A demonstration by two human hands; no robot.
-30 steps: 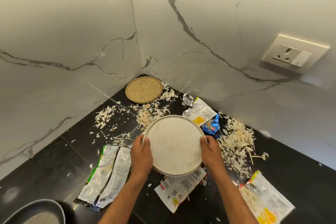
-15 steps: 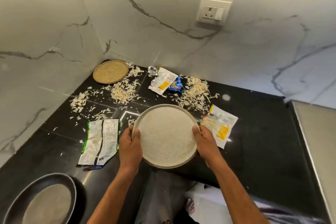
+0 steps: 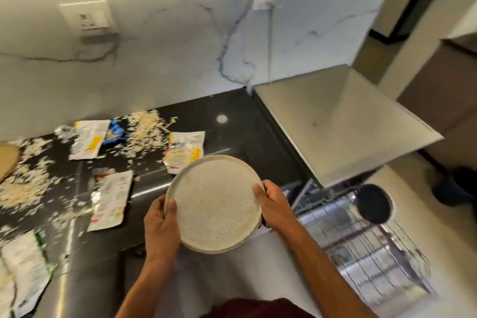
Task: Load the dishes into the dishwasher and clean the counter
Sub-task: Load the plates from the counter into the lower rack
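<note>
A round speckled off-white plate (image 3: pixel 215 204) hangs in the air at the front edge of the black counter (image 3: pixel 245 124). My left hand (image 3: pixel 161 224) grips its left rim, thumb on top. My right hand (image 3: pixel 275 205) grips its right rim. To the right and below, the open dishwasher's wire rack (image 3: pixel 366 248) is pulled out, with a dark round dish (image 3: pixel 373 204) standing in it. The grey dishwasher top (image 3: pixel 335 121) adjoins the counter.
Pale food scraps (image 3: pixel 144 126) and several torn wrappers (image 3: pixel 109 201) litter the counter's left half. A woven mat's edge (image 3: pixel 6 160) shows at far left. Marble wall with two sockets (image 3: pixel 87 18) behind. A dark bin (image 3: pixel 462 186) stands on the floor at right.
The view has swung right with the plate carried from over the littered counter toward the open dishwasher rack. Both hands keep their grip on the rim. The dark pan at lower left has left view.
</note>
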